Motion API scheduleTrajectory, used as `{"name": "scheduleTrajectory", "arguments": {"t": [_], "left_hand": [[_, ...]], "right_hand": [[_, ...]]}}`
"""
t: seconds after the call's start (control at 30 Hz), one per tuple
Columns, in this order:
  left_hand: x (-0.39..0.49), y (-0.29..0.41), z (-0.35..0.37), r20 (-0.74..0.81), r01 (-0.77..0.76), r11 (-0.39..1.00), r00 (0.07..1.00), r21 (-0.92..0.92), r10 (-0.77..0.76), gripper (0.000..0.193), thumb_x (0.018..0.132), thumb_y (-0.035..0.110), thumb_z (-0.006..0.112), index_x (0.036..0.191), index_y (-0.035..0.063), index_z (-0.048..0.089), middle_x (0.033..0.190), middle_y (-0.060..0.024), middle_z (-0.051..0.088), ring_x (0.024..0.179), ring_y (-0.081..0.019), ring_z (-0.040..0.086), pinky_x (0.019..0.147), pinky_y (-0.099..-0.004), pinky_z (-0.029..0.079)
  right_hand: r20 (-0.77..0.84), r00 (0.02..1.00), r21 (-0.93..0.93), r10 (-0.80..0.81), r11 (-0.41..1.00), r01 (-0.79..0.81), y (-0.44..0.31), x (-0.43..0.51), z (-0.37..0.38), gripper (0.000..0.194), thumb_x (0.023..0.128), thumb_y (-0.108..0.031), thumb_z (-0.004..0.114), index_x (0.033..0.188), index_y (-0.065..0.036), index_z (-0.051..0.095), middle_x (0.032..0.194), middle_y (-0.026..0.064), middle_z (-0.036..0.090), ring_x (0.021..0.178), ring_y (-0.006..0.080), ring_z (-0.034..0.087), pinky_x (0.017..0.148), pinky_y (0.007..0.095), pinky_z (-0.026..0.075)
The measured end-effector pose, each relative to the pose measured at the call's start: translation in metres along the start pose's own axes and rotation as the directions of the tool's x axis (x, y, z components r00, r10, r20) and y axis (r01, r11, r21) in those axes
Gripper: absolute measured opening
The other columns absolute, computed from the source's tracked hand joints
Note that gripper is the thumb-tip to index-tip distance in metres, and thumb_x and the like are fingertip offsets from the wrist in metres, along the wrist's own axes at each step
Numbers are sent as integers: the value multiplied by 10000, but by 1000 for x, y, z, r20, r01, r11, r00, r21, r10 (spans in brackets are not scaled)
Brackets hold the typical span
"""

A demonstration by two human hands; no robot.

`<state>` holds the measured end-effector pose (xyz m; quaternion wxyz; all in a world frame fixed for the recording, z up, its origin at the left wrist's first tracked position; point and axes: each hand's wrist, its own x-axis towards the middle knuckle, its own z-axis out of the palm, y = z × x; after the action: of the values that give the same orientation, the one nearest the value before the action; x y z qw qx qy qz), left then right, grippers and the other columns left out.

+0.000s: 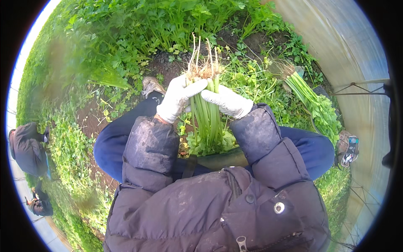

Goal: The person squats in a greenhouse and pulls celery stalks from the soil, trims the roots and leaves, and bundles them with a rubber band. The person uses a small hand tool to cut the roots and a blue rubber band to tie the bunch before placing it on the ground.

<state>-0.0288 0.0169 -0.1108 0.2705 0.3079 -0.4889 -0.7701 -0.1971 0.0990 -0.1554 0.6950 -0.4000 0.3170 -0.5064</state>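
A bunch of celery (206,121) is held between my two white-gloved hands, its brown stringy roots (204,67) pointing away from me and its leaves hanging towards my lap. My left hand (179,97) grips the stalks from the left just below the roots, thumb laid across the front. From the right, my right hand (228,100) clasps the same stalks, its thumb near the other one. The fingers behind the stalks are mostly hidden. A second bundle of celery (310,97) lies on the ground to the right, roots at its far end.
Tall leafy celery plants (176,22) grow ahead. Loose trimmings (252,75) litter the soil. A translucent plastic greenhouse wall (346,47) with metal struts curves along the right, and a small bag (346,148) sits near my knee. Two other people (30,148) are at far left.
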Motion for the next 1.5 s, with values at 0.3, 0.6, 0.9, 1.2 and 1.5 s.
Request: {"name": "scheduleTrajectory", "arguments": {"t": [0.3,0.6,0.9,1.2,1.5], "left_hand": [[-1,8,-6,266,100,980,953,170,-143,573,933,355,694,1361,-10,584,777,-12,688,499,-71,556,434,-209,419],[-18,9,23,-17,-31,1000,999,2,31,429,849,229,712,1170,-55,695,798,-78,720,411,-51,495,353,-192,338],[-20,6,16,14,74,995,997,68,-75,417,854,190,715,1183,-65,681,849,-120,722,518,-118,600,434,-241,463],[-33,26,24,179,174,974,964,145,-199,633,817,260,654,1366,-46,575,1308,-211,637,1169,-295,633,1014,-405,512],[-25,49,24,79,-386,920,921,62,381,260,807,194,682,960,-15,702,926,-132,718,917,-260,679,983,-451,513]], "right_hand": [[53,997,-45,59,997,-56,-5,2,8,353,962,-265,692,1217,-24,657,952,89,712,898,202,682,824,370,553],[77,997,-20,29,999,-28,-1,4,18,381,991,-275,663,1235,15,627,1027,119,715,937,209,699,862,363,566],[181,980,-85,84,994,-70,0,0,15,369,1007,-353,633,1156,-17,659,970,113,735,909,218,717,850,377,574],[124,990,-257,67,966,-33,-10,-4,36,316,937,-174,719,1207,-72,590,741,54,689,708,167,701,653,333,583],[201,974,-380,105,925,-22,17,2,8,498,819,-307,854,1195,-38,668,1082,70,732,994,181,683,878,350,559]]}}
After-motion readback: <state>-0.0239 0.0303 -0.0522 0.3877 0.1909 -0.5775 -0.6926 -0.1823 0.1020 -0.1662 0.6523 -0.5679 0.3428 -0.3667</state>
